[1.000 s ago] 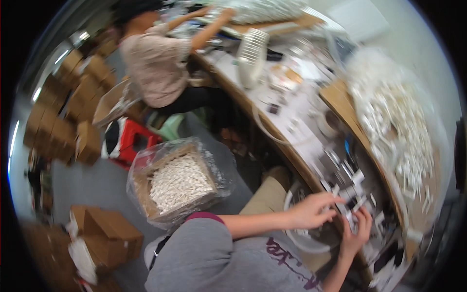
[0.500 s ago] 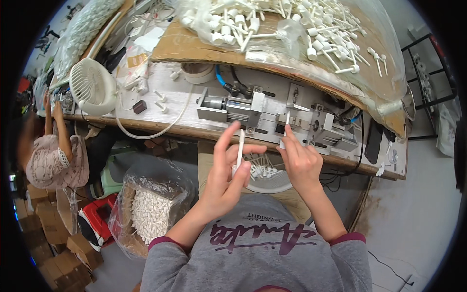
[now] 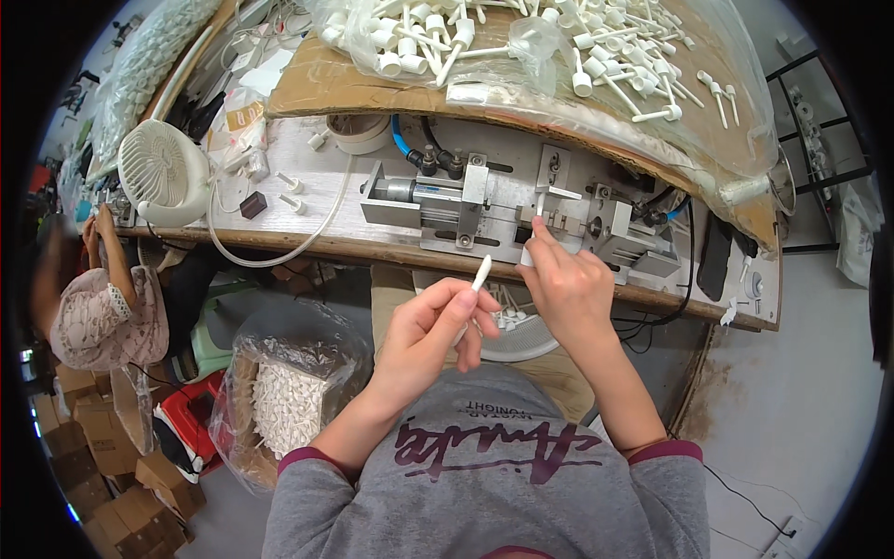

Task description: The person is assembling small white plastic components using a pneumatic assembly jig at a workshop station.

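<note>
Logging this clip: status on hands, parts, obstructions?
Left hand pinching white stick. Right hand gripping white part beside metal fixture. Loaded cardboard behind fixture, apart from hands.

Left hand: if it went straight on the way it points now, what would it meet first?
Your left hand would probably meet the bench's wooden front edge first, with the white stick it holds leading; depth is unclear, so it might pass above.

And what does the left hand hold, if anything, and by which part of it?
The left hand pinches a white stick just below its exposed tip; its other end is unclear.
</note>
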The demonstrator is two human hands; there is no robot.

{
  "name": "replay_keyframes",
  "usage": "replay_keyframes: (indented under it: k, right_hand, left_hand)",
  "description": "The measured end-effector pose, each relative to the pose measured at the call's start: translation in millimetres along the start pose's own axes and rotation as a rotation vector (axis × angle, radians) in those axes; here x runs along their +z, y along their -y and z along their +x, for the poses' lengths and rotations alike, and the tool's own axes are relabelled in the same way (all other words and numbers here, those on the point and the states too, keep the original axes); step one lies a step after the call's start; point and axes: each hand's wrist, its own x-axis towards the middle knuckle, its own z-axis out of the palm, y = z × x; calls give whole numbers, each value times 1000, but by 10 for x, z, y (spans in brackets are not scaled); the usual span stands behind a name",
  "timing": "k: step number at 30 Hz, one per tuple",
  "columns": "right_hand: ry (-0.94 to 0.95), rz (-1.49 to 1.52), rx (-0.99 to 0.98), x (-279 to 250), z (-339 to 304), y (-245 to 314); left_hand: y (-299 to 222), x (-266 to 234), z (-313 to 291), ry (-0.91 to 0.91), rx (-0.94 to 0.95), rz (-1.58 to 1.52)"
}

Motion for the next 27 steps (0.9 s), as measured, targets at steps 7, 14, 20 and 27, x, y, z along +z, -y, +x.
replay_keyframes:
  k: [7,14,20,27]
  right_hand:
    - [-40,499,-221,-610,184,286]
    - [153,412,-610,-813,184,291]
    - [388,1170,-430,-872,51,411]
    - [468,1387,-303,-860,-56,485]
  left_hand:
    - [-70,-63,-28,-136,469,760]
    - [-443,-22,-218,-68,382,883]
    - [-612,-8,-538,69,549,880]
    - [-493,-31,-572,29,789,900]
